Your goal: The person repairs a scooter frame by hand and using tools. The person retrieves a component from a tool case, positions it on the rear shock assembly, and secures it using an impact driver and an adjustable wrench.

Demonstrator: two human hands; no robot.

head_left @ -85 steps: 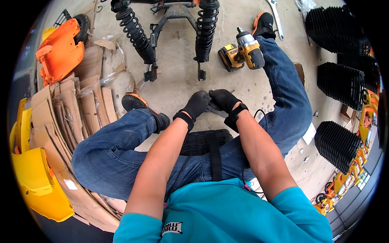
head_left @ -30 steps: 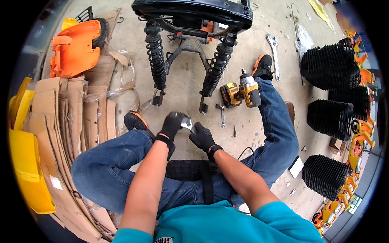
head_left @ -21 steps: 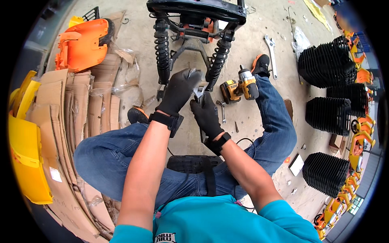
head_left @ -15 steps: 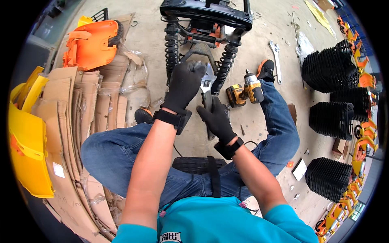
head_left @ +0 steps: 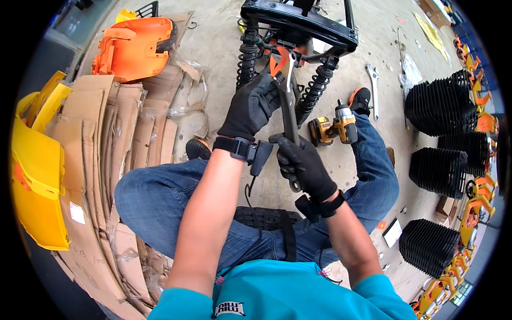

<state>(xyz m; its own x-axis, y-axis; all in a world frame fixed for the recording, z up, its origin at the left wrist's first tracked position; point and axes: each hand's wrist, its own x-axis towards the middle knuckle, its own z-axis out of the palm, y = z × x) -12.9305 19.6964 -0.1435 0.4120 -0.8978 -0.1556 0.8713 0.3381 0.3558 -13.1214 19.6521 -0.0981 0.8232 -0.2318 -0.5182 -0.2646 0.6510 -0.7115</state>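
Note:
My left hand [head_left: 249,106], in a black glove, is closed at the head end of a large adjustable wrench [head_left: 289,114]. My right hand [head_left: 305,169], also gloved, has its fingers wrapped around the handle's lower end. The silver jaw points up at the lower middle of a black metal frame [head_left: 298,24]; whether it touches cannot be told. An orange piece shows beside the jaw. Coil-spring shock absorbers [head_left: 246,61] [head_left: 317,88] flank the wrench. A yellow-black cordless impact wrench [head_left: 344,125] stands to the right of it, near my foot.
An orange plastic body panel [head_left: 133,50] and cardboard sheets [head_left: 98,138] lie at left, with yellow panels [head_left: 37,165]. At right are another adjustable wrench [head_left: 374,90], stacks of black plastic parts [head_left: 429,245] and a row of yellow-orange vehicles [head_left: 477,210].
My hands have risen from between my legs toward the frame, bringing the wrench up with its jaw forward. The frame and floor items appear shifted as the view moves.

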